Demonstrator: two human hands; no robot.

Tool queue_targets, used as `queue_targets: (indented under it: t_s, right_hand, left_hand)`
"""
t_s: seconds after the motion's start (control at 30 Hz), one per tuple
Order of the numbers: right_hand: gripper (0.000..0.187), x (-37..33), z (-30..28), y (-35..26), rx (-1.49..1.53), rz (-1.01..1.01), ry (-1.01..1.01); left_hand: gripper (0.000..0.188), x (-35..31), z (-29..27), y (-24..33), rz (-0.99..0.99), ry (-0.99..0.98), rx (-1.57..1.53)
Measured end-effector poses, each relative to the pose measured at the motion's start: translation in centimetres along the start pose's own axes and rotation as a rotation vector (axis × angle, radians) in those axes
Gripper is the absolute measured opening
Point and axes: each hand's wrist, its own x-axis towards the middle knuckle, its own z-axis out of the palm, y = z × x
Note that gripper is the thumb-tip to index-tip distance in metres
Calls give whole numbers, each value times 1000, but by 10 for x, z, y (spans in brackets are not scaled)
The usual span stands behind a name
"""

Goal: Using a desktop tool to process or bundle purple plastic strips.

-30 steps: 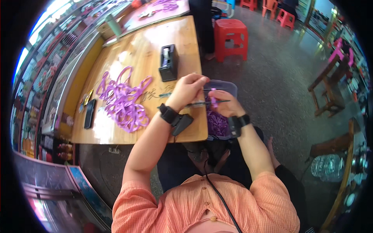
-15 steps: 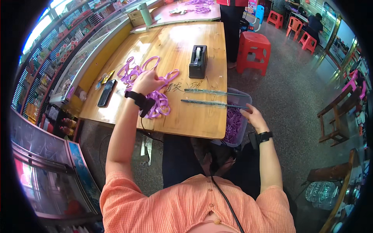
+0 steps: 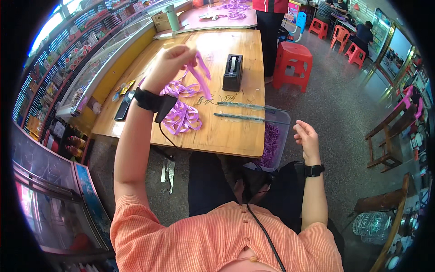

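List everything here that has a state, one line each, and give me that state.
Left hand: raised, gripping a ribbon
Right hand: loosely curled, apparently empty
Ribbon heap: loose, tangled
Two rods: side by side, overhanging the table edge
Tub: open, holding purple pieces
Tape dispenser: upright, loaded
Phone: lying flat, partly hidden
Nearest red stool: upright, unoccupied
Green bottle: upright

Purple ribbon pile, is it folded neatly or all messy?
Messy: the ribbon pile lies in loose, jumbled loops on the table.
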Motion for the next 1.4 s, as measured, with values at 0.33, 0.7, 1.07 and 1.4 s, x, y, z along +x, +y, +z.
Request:
queue_targets:
  t_s: [0.33, 0.7, 1.07, 1.4]
  right_hand:
    - [29, -65, 42, -94, 4, -436, -16]
    - [18, -86, 38, -115, -69, -544, -231]
    - [25, -37, -45, -21, 270, -135, 6]
    - [19, -41, 0, -73, -295, -417, 39]
  left_hand:
    - [31, -16, 72, 109, 113, -365, 313]
    - [31, -41, 141, 135, -12, -748, -306]
    - [21, -56, 165, 85, 507, -1080, -897]
    - [32, -45, 246, 66, -30, -725, 89]
